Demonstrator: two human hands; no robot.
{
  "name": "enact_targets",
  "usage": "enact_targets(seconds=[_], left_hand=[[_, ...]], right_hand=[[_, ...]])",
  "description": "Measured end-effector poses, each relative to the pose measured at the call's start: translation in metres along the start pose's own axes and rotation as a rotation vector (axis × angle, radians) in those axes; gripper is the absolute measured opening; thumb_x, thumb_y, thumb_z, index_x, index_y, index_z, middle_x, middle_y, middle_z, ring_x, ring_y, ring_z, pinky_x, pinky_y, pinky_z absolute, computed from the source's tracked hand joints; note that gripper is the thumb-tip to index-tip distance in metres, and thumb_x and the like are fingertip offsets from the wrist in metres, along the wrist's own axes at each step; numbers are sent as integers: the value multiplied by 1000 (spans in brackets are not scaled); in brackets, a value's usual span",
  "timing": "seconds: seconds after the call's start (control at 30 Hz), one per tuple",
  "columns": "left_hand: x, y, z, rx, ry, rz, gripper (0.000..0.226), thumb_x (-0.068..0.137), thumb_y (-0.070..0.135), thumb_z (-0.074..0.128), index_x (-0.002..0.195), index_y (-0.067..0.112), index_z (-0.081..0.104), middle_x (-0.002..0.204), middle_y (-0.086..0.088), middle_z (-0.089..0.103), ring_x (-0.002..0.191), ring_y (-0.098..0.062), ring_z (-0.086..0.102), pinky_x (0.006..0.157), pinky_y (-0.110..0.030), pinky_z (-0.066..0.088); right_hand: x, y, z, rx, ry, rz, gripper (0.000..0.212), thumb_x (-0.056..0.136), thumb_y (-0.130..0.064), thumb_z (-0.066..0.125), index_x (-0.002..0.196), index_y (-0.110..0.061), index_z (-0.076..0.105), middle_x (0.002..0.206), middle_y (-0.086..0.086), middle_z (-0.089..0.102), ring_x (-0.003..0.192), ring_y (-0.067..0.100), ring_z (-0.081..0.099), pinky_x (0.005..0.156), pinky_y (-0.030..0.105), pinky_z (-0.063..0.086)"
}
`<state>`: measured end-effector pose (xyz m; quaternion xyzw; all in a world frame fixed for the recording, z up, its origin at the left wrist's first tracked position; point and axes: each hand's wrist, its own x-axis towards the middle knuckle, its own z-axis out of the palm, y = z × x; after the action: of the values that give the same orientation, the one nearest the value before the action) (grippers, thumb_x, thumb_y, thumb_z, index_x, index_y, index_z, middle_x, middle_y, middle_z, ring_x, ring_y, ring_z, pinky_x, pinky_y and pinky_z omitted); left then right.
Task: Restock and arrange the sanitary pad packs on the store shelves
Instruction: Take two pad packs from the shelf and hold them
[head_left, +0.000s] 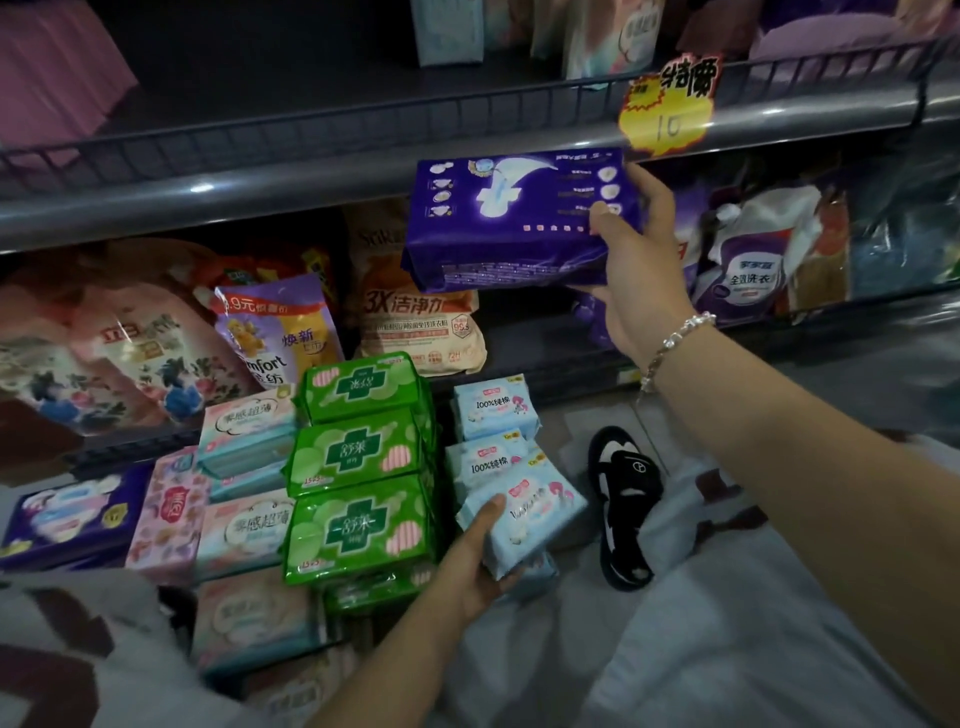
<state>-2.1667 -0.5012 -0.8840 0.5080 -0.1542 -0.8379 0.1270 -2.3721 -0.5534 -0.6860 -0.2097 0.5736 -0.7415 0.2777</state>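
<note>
My right hand (641, 260) grips a purple sanitary pad pack (509, 218) by its right end and holds it up in front of the grey shelf edge (260, 182). Lower down, my left hand (475, 561) holds a light blue pad pack (524, 519) at the front of a short row of like packs (493, 410). Left of them stands a stack of three green packs (358, 467). Pink and teal packs (244, 530) and a dark blue pack (72, 514) lie further left.
Detergent refill pouches (421, 322) fill the lower shelf behind the pad packs, with more (753, 254) at the right. A yellow price tag (667, 114) hangs on the upper shelf rail. A black and white sandal (623, 499) rests on the floor at right.
</note>
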Motion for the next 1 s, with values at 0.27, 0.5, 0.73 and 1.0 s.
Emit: enact_targets(seconds=[0.27,0.5,0.73,1.0], left_hand=[[22,-16,-17,25,126,-21,22,84,15,68,104,8,65,76,-9,74,55,-16,70,38,-18,44],[34,-27,-15,-176,189,12,29,79,25,72,103,11,67,83,-8,75,66,-17,71,52,-21,48],[45,-37,-17,-239,272,13,35,84,32,71,112,12,62,99,-8,69,83,-20,63,45,-20,48],[44,-39,-3,-299,316,97,34,87,15,69,117,3,60,75,-9,71,46,-15,66,35,-23,47]], right_hand=[[-21,44,9,-78,-80,78,41,85,-25,63,98,-62,52,137,3,41,113,24,57,81,47,58],[-31,64,11,-79,-95,197,40,77,-27,65,94,-60,52,138,4,40,112,27,57,80,48,58],[-33,70,0,-100,-94,240,39,67,-32,65,86,-64,52,136,2,41,109,27,59,83,48,57],[-31,71,-5,-114,-94,249,39,71,-31,66,84,-65,51,137,2,41,109,27,59,84,48,56]])
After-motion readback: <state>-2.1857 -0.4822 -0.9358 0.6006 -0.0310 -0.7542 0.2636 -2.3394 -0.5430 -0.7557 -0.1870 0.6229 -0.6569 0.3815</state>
